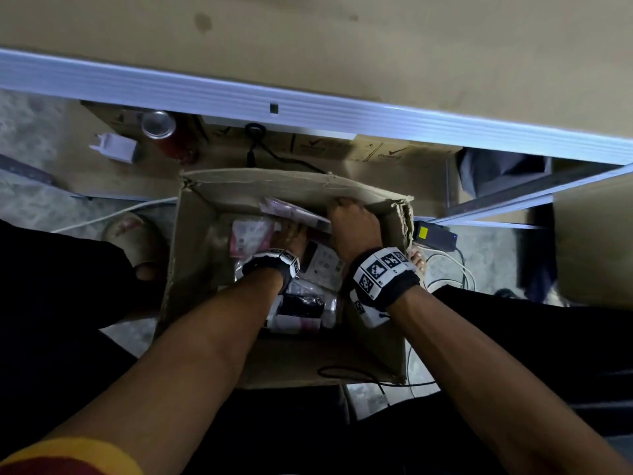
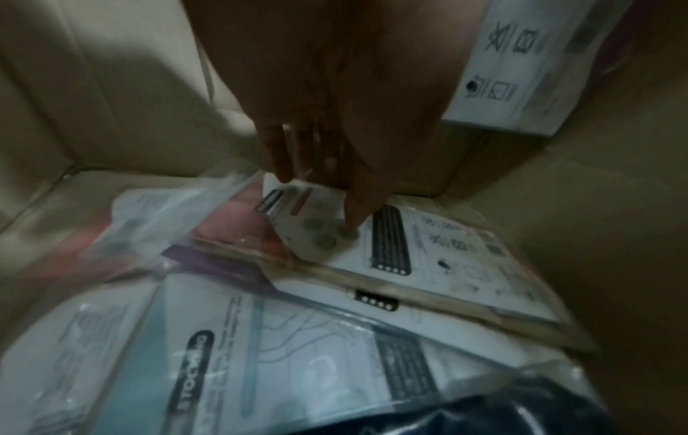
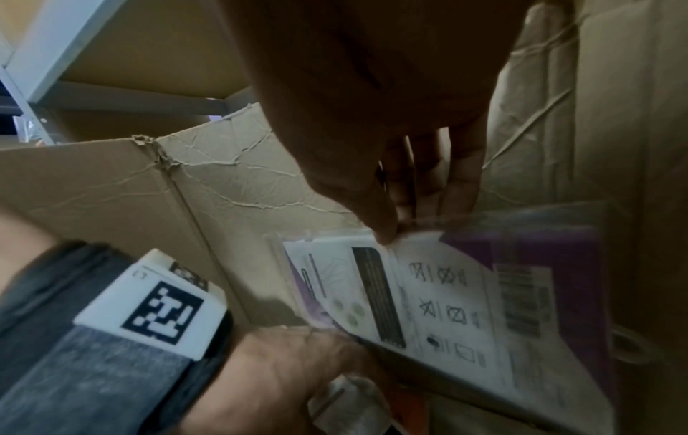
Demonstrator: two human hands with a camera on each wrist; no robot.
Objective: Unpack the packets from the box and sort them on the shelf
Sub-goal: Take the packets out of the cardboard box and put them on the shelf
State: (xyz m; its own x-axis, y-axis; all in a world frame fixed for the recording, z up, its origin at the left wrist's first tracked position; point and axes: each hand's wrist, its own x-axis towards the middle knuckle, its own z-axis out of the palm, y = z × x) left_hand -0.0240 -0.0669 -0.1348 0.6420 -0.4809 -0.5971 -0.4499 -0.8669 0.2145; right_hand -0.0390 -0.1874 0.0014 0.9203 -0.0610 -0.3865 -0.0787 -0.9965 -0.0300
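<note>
An open cardboard box point(image 1: 195, 269) stands on the floor below the shelf point(image 1: 308, 108). Several plastic-wrapped packets point(image 1: 308, 303) lie in it. My right hand point(image 1: 339, 205) pinches the top edge of a purple and white packet point(image 3: 446, 309), which stands tilted against the box's far wall. The pinch shows in the right wrist view, thumb and fingertips point(image 3: 387, 232) meeting on the wrapper. My left hand point(image 1: 291, 234) reaches lower into the box. Its straight fingers point(image 2: 353, 217) touch a flat white packet point(image 2: 428, 265) with printed symbols. A pink packet point(image 1: 246, 238) lies to the left.
A red can point(image 1: 161, 126), a white object point(image 1: 114, 147) and flat cartons point(image 1: 342, 147) sit under the shelf edge. A black adapter with a yellow label point(image 1: 435, 234) and loose cables point(image 1: 448, 269) lie right of the box. A sandalled foot point(image 1: 133, 234) stands left of it.
</note>
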